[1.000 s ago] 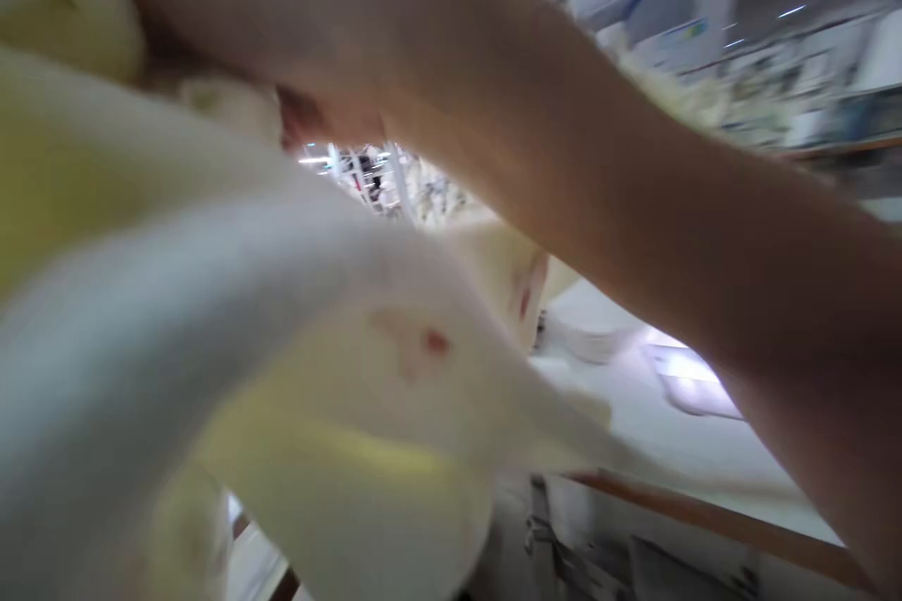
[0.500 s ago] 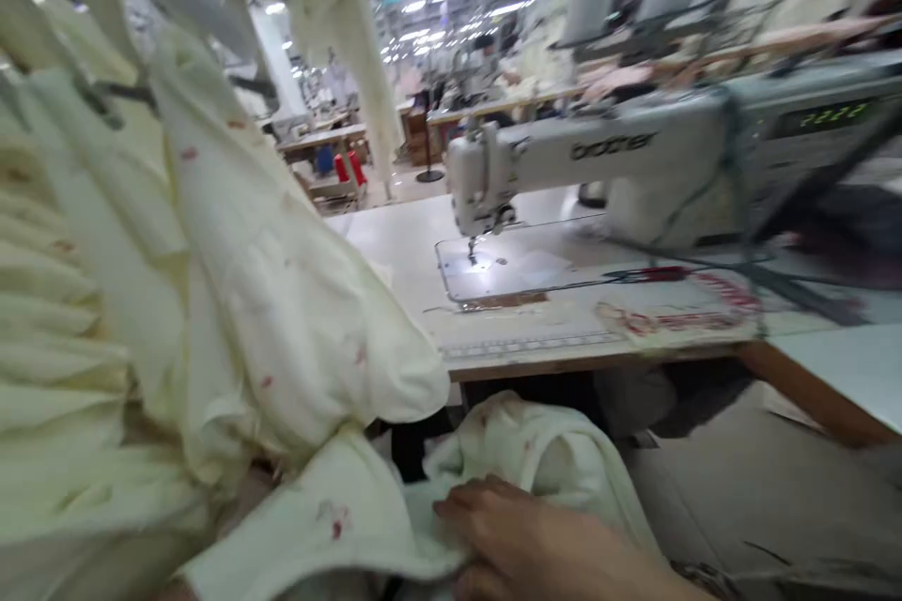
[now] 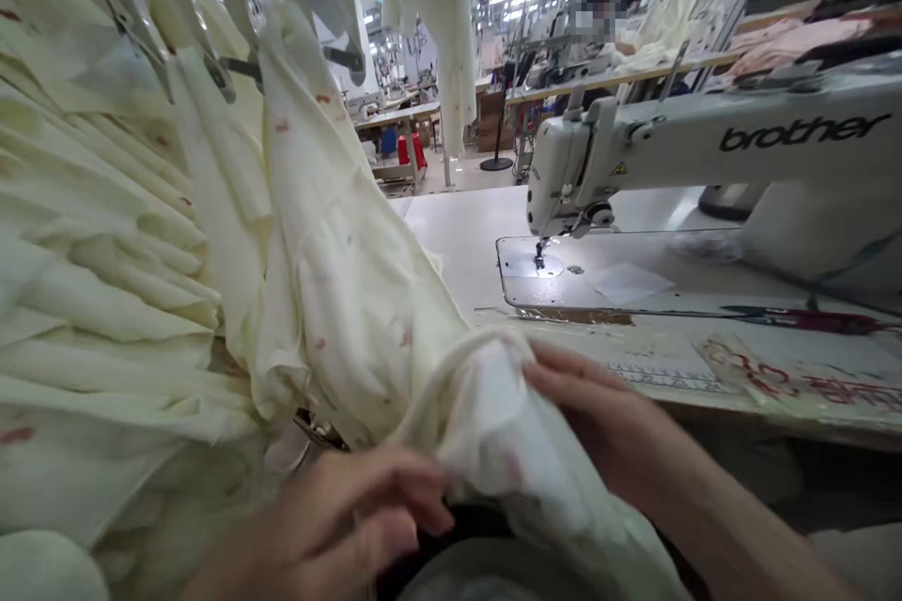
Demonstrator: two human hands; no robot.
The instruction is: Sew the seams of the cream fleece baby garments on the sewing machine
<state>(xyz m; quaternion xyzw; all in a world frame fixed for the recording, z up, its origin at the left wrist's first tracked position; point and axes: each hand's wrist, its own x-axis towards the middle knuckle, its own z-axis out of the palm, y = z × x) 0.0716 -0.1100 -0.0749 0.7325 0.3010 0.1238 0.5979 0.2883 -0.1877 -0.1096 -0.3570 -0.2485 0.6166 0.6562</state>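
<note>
A cream garment piece (image 3: 486, 413) with small reddish prints is lifted in front of me, its curved edge folded over and its pale inner side showing. My right hand (image 3: 598, 404) grips it from the right, with the fingertips partly hidden behind the cloth. On its left side is my left hand (image 3: 345, 516), blurred, fingers bent and thumb apart; its fingertips come close to the cloth, and I cannot tell whether they touch. Behind the lifted piece, a cream printed garment (image 3: 345, 254) hangs down from a clip.
A white brother sewing machine (image 3: 634, 150) stands on a pale table (image 3: 458, 216) to the right. Red-handled snips (image 3: 824, 319) and a printed ruler strip (image 3: 662, 376) lie near the front edge. Many cream garments (image 3: 105, 300) hang at left. A person (image 3: 598, 5) is in the background.
The right hand has raised the garment piece from below the table edge. My left hand has come into clear view beside it. The view has shifted, bringing the machine nearer.
</note>
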